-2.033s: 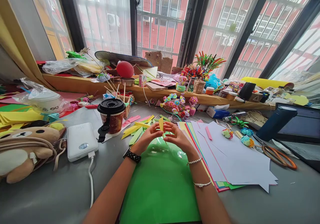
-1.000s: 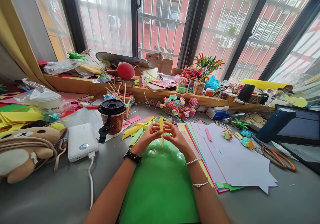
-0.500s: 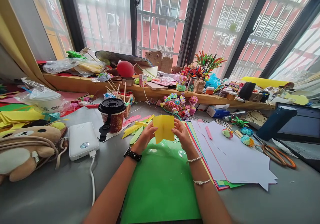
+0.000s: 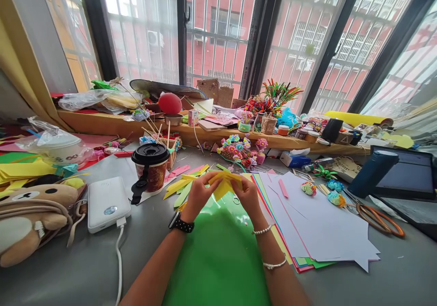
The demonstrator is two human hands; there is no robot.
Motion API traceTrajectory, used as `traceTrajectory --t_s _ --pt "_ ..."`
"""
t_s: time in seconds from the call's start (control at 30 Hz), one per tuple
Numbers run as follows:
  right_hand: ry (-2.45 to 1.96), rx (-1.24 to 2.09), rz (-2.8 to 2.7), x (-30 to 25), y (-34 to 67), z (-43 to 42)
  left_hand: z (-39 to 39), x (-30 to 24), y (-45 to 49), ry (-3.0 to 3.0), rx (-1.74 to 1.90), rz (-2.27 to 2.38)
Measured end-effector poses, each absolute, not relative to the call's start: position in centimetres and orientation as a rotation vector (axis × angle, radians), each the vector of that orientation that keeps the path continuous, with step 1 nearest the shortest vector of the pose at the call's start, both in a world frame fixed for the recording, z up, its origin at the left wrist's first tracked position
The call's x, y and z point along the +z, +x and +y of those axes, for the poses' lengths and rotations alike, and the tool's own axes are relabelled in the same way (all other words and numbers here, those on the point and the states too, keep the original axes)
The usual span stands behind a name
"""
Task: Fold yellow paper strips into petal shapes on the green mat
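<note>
A small piece of yellow paper [image 4: 223, 184] is held up between both hands, bent along its middle crease. My left hand [image 4: 200, 193] pinches its left edge between thumb and fingers. On the other edge, my right hand [image 4: 246, 194] is closed in a similar pinch. Beneath them lies a shiny green sheet [image 4: 218, 256]. A small ring-shaped thing [image 4: 236, 200] rests on it by my right fingers. Yellow and green paper strips [image 4: 184, 186] are scattered just left of my left hand.
A lidded coffee cup [image 4: 152, 169] and a white power bank [image 4: 108, 204] with a cable stand on the left, near a plush bear [image 4: 37, 219]. To the right are stacked paper sheets [image 4: 317, 219], scissors [image 4: 380, 219] and a dark blue bottle [image 4: 373, 174]. Flower crafts [image 4: 241, 149] sit behind.
The yellow paper has gone from facing me nearly flat to tipped and bent, its crease raised. Both hands have turned inward and stay on its edges. The view has shifted slightly.
</note>
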State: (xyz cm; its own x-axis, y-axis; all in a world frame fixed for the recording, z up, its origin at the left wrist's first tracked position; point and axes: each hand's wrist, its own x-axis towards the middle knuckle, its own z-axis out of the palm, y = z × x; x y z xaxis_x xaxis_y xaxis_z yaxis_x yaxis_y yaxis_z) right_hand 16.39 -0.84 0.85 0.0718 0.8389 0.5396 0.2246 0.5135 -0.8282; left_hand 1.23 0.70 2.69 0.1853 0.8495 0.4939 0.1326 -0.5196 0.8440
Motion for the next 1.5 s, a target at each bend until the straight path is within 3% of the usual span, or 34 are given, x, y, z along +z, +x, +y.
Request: traceTrajectory --t_s 0.53,0.87,1.2,1.5 --pt "-0.993 0.083 -1.492 3.7 15.5 -3.8 -2.6 3.8 3.2 2.022 1.551 1.089" --pt "-0.976 0.068 -1.481 3.8 15.3 -4.2 -3.1 3.8 3.3 2.009 1.561 1.048" --pt "-0.912 -0.02 -1.492 4.1 15.2 -4.5 -3.3 4.1 3.6 2.541 1.879 1.141" --pt "-0.922 -0.015 -1.478 4.2 15.1 -4.7 -3.3 4.1 3.7 2.622 1.933 1.143"
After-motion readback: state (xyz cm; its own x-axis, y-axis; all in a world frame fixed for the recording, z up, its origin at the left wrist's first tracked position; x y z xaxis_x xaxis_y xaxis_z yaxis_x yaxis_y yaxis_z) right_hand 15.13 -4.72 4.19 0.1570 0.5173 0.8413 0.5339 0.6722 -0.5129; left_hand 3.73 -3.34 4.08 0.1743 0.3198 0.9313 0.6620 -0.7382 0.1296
